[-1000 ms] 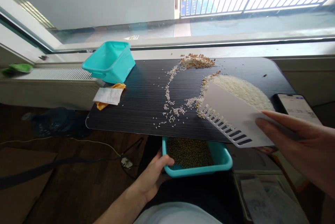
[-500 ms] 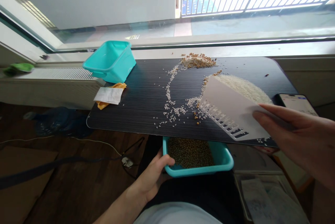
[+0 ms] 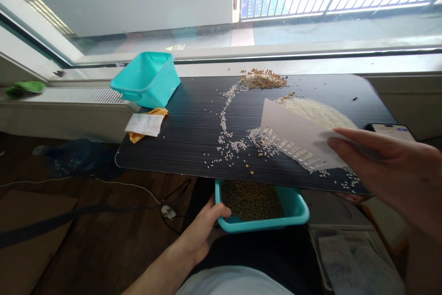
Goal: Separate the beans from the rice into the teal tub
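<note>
My left hand (image 3: 210, 221) grips the left end of a turquoise plastic bin (image 3: 262, 226) below the table's front edge, thumb over the rim. Brownish dried peas or beans (image 3: 253, 200) lie inside it. In my right hand (image 3: 376, 161) is a white plastic scraper (image 3: 293, 136) with a slotted lower edge, held tilted over the table. Behind the scraper spreads a heap of white rice (image 3: 321, 113), partly hidden by it. Loose rice grains (image 3: 238, 145) and a few tan peas are scattered to its left. A mixed pile of rice and peas (image 3: 264, 79) sits at the back edge.
Another turquoise bin (image 3: 143, 78) stands at the table's back left. In front of it a folded white cloth (image 3: 144, 124) lies on a yellow one (image 3: 138, 137). A phone (image 3: 390, 131) rests at the right edge of the dark table (image 3: 186, 147). The window (image 3: 155, 0) borders the back.
The scraper has tilted more upright and shifted slightly left and back with my right hand. A couple of peas now lie nearer the front edge. My left hand and the bin stay put.
</note>
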Demonstrator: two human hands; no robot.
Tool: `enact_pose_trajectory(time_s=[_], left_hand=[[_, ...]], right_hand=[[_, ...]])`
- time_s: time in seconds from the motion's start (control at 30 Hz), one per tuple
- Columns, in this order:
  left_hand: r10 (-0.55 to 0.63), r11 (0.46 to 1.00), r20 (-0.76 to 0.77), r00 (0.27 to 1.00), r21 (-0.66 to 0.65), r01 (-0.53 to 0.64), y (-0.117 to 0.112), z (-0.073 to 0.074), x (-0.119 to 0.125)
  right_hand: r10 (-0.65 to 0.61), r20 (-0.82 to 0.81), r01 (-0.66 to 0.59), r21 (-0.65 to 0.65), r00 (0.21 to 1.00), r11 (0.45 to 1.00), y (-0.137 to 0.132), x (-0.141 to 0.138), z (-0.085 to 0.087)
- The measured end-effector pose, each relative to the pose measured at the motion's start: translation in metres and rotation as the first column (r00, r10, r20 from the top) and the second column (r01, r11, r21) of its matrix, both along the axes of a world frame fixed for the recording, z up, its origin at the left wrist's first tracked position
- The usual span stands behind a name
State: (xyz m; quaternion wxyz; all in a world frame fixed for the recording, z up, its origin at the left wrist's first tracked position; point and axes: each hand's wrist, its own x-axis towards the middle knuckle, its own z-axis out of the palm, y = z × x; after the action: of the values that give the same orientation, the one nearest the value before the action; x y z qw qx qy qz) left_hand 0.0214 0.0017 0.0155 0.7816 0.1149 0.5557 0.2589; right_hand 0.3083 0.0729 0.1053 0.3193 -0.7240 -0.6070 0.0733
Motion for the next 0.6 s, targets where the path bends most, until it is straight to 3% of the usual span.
enact_pose_trajectory(time_s=[0.23, 0.4, 0.6], left_hand=[[-0.018, 1.0, -0.004, 1.0, 0.006, 0.018, -0.001, -0.001, -0.002], [-0.016, 1.0, -0.002, 1.0, 0.015, 0.016, -0.001, 0.0, -0.003], [-0.01, 1.0, -0.019, 1.0, 0.012, 0.01, -0.001, -0.001, -0.002]], right_hand=[[0.129, 0.012, -0.128, -0.03, 0.992, 0.991, 0.0, -0.007, 0.008], [0.058, 0.105, -0.065, 0.062, 0.993, 0.996, -0.013, 0.003, -0.001], [0.097, 0.035, -0.097, -0.009, 0.995, 0.995, -0.02, 0.0, 0.0]])
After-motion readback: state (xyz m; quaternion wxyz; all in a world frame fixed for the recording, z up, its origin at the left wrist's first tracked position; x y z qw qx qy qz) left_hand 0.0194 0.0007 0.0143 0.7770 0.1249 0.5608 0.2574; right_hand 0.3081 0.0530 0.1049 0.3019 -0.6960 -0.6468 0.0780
